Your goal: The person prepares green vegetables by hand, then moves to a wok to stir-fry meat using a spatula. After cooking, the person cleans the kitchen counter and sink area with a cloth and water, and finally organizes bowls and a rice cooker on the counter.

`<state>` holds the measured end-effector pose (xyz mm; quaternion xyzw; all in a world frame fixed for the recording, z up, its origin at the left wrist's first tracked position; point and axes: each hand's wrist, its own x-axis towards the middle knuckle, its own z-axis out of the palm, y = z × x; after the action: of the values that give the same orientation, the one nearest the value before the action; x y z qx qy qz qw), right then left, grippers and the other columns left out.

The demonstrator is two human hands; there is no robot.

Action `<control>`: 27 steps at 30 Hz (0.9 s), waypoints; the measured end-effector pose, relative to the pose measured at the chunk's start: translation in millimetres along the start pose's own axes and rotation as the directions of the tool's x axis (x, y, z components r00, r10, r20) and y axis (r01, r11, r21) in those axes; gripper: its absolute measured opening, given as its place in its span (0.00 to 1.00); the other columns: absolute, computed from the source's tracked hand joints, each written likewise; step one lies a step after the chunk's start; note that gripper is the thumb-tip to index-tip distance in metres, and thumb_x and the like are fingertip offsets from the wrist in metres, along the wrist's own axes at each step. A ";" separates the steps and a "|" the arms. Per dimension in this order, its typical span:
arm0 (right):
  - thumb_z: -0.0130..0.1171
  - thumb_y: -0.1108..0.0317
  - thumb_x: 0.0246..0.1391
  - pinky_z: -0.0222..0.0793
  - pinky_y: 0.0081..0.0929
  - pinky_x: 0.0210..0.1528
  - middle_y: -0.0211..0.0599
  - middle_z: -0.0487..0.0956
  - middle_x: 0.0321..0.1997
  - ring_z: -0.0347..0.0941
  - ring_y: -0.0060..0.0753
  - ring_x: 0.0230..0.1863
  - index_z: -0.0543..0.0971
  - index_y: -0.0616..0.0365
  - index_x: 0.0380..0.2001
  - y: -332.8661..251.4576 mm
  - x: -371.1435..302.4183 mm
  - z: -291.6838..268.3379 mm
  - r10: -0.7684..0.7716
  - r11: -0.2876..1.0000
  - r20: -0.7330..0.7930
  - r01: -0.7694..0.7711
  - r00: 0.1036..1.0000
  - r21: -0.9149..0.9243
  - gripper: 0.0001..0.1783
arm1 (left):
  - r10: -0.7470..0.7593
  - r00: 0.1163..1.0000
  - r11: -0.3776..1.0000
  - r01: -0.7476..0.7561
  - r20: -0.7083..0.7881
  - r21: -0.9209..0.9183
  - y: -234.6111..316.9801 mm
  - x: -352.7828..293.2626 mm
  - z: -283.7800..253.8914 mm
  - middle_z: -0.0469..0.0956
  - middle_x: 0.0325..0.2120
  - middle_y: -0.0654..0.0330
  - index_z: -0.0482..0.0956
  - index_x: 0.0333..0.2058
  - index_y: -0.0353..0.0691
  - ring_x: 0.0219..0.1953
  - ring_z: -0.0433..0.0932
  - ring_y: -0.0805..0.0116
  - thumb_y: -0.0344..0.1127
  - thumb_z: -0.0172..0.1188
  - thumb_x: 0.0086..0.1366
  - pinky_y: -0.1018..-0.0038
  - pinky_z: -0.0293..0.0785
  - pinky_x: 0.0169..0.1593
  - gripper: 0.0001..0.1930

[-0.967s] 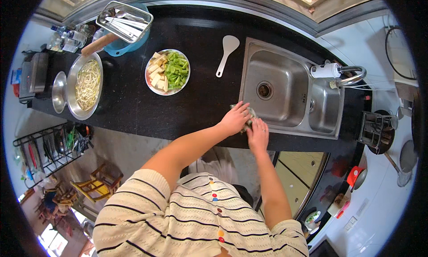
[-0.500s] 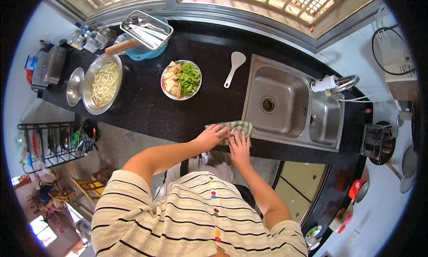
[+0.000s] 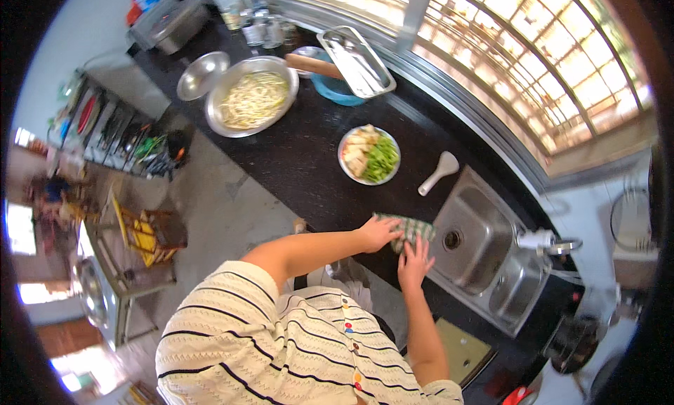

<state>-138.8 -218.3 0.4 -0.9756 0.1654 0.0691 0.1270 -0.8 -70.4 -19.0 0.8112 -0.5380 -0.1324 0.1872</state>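
A green-and-white checked cloth [image 3: 421, 230] lies on the black counter beside the sink's left rim, close to the front edge. My left hand [image 3: 380, 234] rests on its left part, fingers stretched over the fabric. On the near side, my right hand [image 3: 415, 266] touches the cloth with its fingers spread and pointing away from me. Both hands look open and close together; the cloth is partly hidden under them. Beyond them stands a round plate [image 3: 343, 167] of chopped green vegetable and pale cut pieces. A white rice paddle [image 3: 441, 173] lies to its right.
A double-bowl steel sink [image 3: 484, 229] is set into the counter on the right, with a tap [image 3: 562, 247]. Farther left are a metal basin of bean sprouts [image 3: 254, 99], a steel bowl [image 3: 203, 75] and a cutlery tray [image 3: 358, 62] over a blue basin [image 3: 337, 90].
My view has turned, so the counter now runs slantwise and more floor shows on the left. Both hands are still on the cloth, with little visible change in their pose.
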 end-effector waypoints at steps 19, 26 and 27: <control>0.52 0.80 0.53 0.70 0.28 0.42 0.43 0.59 0.55 0.71 0.35 0.43 0.67 0.61 0.58 -386.1 136.3 27.4 -0.185 0.574 -0.106 0.195 0.977 0.795 0.27 | -0.984 0.021 -0.179 -0.089 0.178 -0.980 -381.3 -375.7 -212.3 0.62 0.53 0.46 0.40 0.67 0.51 0.33 0.81 0.50 0.34 0.52 0.68 0.57 0.83 0.30 0.36; 0.58 0.74 0.52 0.58 0.39 0.57 0.47 0.59 0.55 0.58 0.46 0.56 0.68 0.63 0.55 -518.5 191.8 31.5 -0.186 0.872 -0.262 0.282 0.947 0.399 0.26 | -0.969 0.142 -0.233 -0.263 0.201 -0.936 -526.2 -399.7 -268.9 0.66 0.52 0.41 0.39 0.66 0.43 0.36 0.81 0.54 0.43 0.62 0.62 0.61 0.84 0.35 0.45; 0.58 0.74 0.52 0.57 0.40 0.58 0.48 0.59 0.55 0.57 0.48 0.56 0.69 0.63 0.55 -528.8 195.8 30.7 -0.189 0.898 -0.267 0.276 0.945 0.343 0.25 | -0.966 0.170 -0.237 -0.282 0.194 -0.930 -541.9 -396.1 -274.4 0.66 0.53 0.41 0.39 0.66 0.43 0.36 0.81 0.54 0.43 0.63 0.61 0.60 0.84 0.36 0.45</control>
<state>221.4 213.1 55.3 -0.9472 0.0705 -0.0916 0.2990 406.6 529.5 -9.8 0.4936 0.3163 -0.1000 0.8039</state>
